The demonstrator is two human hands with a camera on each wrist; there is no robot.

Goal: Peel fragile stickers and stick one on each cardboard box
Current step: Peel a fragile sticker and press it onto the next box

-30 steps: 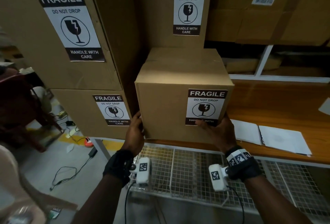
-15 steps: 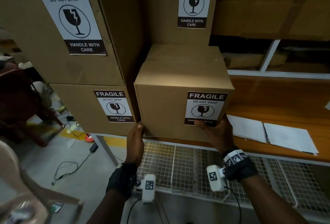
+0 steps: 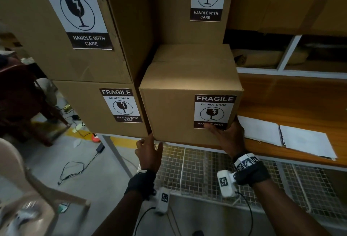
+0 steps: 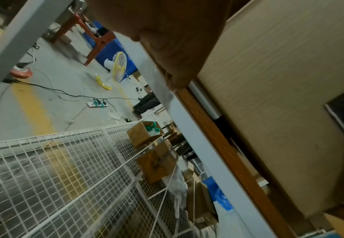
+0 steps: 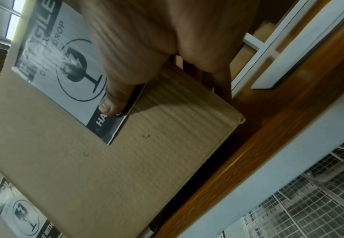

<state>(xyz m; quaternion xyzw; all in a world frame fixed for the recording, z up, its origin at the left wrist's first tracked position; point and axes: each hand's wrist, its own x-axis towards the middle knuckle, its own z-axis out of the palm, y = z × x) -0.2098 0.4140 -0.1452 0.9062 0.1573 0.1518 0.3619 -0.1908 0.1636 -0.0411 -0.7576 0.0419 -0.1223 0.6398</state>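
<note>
Box: small cardboard box (image 3: 180, 111) sat at front edge of wooden worktop (image 3: 293, 100), tight against labelled stack on its left.
Sticker: fragile sticker (image 3: 214, 111) was on front face, toward right edge; looked flat, straight.
R hand: right hand (image 3: 228, 138) wrapped box's lower right corner; thumb (image 5: 114, 103) pressed sticker's bottom band, other fingers round the side face.
L hand: left hand (image 3: 149, 152) was just under lower left corner, fingers loosely spread, holding nothing; contact w/ box unclear.
Step (judged): final press-down & squaring of box.
How to do well: rub thumb outward along bottom band to both corners so edges bond; brace w/ L hand so box doesn't slide.
Risk: bottom corner may lift if skipped.
Nearby: backing sheets (image 3: 289, 136) lay on worktop to the right.
</note>
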